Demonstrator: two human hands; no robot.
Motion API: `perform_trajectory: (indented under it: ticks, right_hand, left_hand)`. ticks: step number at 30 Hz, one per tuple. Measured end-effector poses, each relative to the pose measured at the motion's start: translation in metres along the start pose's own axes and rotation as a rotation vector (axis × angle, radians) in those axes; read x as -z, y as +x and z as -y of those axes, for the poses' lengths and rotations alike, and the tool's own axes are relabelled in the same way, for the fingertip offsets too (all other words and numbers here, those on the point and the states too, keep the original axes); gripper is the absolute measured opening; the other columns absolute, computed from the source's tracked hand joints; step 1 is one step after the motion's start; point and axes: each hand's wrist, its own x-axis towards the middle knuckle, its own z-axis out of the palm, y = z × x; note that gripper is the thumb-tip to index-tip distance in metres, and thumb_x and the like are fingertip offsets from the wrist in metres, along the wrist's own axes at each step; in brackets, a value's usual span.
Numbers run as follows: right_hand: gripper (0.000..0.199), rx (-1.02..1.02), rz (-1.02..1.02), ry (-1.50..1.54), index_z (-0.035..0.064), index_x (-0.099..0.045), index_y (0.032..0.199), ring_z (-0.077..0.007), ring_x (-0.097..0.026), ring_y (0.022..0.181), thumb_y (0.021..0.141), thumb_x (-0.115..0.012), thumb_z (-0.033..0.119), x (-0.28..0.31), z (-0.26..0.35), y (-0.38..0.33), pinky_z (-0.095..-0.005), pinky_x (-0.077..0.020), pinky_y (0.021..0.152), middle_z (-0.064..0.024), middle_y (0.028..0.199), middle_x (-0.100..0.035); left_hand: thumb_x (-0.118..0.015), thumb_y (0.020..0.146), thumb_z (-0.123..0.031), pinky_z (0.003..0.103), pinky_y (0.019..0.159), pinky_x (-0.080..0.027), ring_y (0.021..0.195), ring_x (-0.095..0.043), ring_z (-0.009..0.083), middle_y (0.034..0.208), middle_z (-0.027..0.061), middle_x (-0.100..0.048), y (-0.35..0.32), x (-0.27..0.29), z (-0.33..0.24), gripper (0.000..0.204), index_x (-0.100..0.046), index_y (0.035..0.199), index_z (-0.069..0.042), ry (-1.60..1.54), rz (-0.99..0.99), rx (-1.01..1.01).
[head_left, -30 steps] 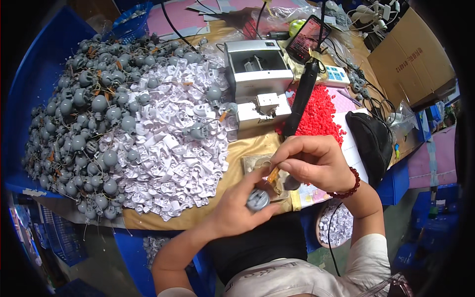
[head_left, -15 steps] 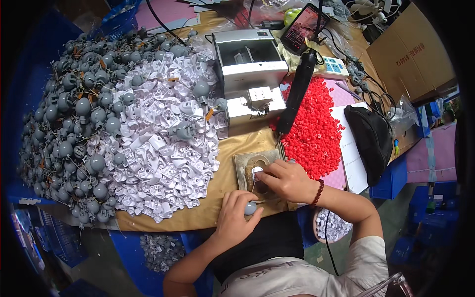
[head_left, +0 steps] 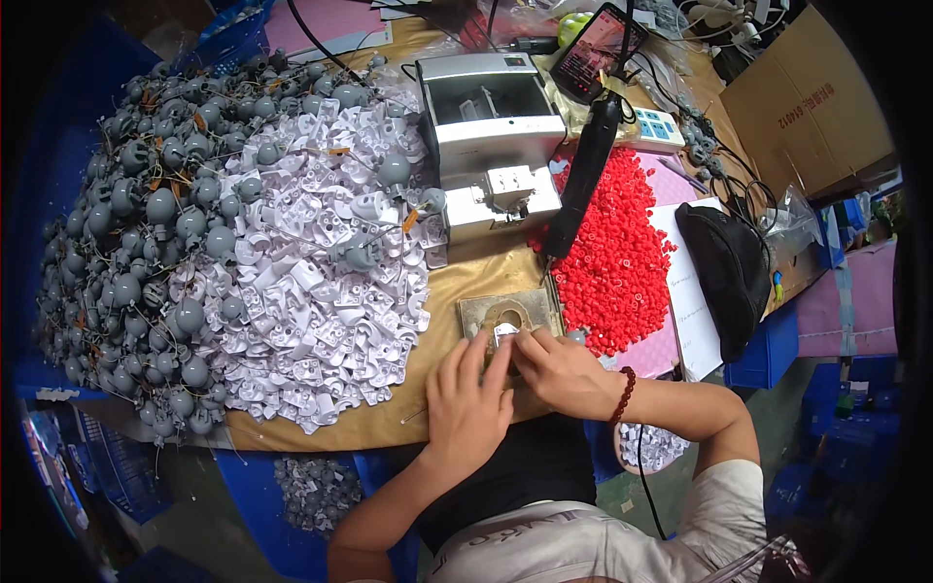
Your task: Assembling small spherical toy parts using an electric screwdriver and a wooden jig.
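Observation:
A small white plastic piece [head_left: 504,330] sits in the oval recess of a metal fixture block [head_left: 476,313] at the table's front edge. My right hand [head_left: 571,374] has its thumb and fingers closed on the piece's right side. My left hand [head_left: 466,400] lies over the block's near left part, fingers stretched forward, fingertips by the piece. The lower part of the piece and what lies under my left palm are hidden. A thin wire [head_left: 413,417] sticks out left of that hand. A black electric screwdriver [head_left: 588,180] hangs tip down behind the block.
White plastic parts [head_left: 321,282] are heaped to the left, with grey ball-shaped parts [head_left: 126,291] beyond. Small red parts [head_left: 617,262] lie to the right, beside a black pouch [head_left: 724,277]. A silver machine [head_left: 491,126] stands behind the block; a phone [head_left: 595,53] leans farther back.
My left hand has moved up and right onto the block, its fingers now stretched toward the white piece. The grey ball beside it is now out of sight. My right hand has shifted slightly right.

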Motion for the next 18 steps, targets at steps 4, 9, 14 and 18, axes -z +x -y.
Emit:
perform_trajectory:
  ticks: [4, 9, 14, 18]
  right_hand:
    - [0.045, -0.102, -0.053, 0.485, -0.0022, -0.068, 0.12, -0.0353, -0.062, 0.107, 0.074, -0.069, -0.002, 0.015, -0.022, -0.008, -0.0421, -0.0544, 0.09, -0.0163, 0.117, -0.064]
    - [0.03, -0.276, -0.192, 0.524, 0.0016, -0.065, 0.115, -0.0364, -0.061, 0.119, 0.085, -0.07, -0.003, 0.045, -0.05, -0.035, -0.0472, -0.0494, 0.101, -0.0157, 0.118, -0.068]
    - [0.035, -0.18, -0.094, 0.286, 0.0043, -0.058, 0.111, -0.0384, -0.055, 0.128, 0.08, -0.074, 0.0, 0.016, -0.041, -0.051, -0.0562, -0.0391, 0.111, -0.0154, 0.124, -0.064]
    - [0.037, -0.17, -0.239, 0.265, 0.0047, -0.059, 0.111, -0.0358, -0.06, 0.112, 0.078, -0.074, 0.002, 0.003, -0.042, -0.05, -0.0518, -0.0438, 0.103, -0.015, 0.112, -0.061]
  left_hand:
    - [-0.072, 0.08, -0.011, 0.049, 0.102, -0.044, 0.128, -0.05, 0.037, 0.139, 0.016, -0.054, 0.004, -0.021, 0.005, 0.06, -0.058, 0.138, -0.005, 0.14, 0.021, -0.075]
    - [-0.07, 0.079, -0.005, 0.046, 0.097, -0.048, 0.123, -0.056, 0.0347, 0.129, 0.0133, -0.06, 0.007, -0.025, 0.011, 0.052, -0.064, 0.131, -0.006, 0.09, -0.018, -0.074]
    - [-0.069, 0.083, -0.009, 0.039, 0.09, -0.051, 0.12, -0.059, 0.0275, 0.126, 0.0084, -0.063, 0.011, -0.027, 0.017, 0.044, -0.067, 0.126, -0.008, 0.094, -0.053, -0.106]
    - [-0.068, 0.084, -0.007, 0.039, 0.087, -0.052, 0.118, -0.061, 0.0262, 0.123, 0.0066, -0.065, 0.012, -0.026, 0.018, 0.04, -0.069, 0.124, -0.01, 0.062, -0.082, -0.104]
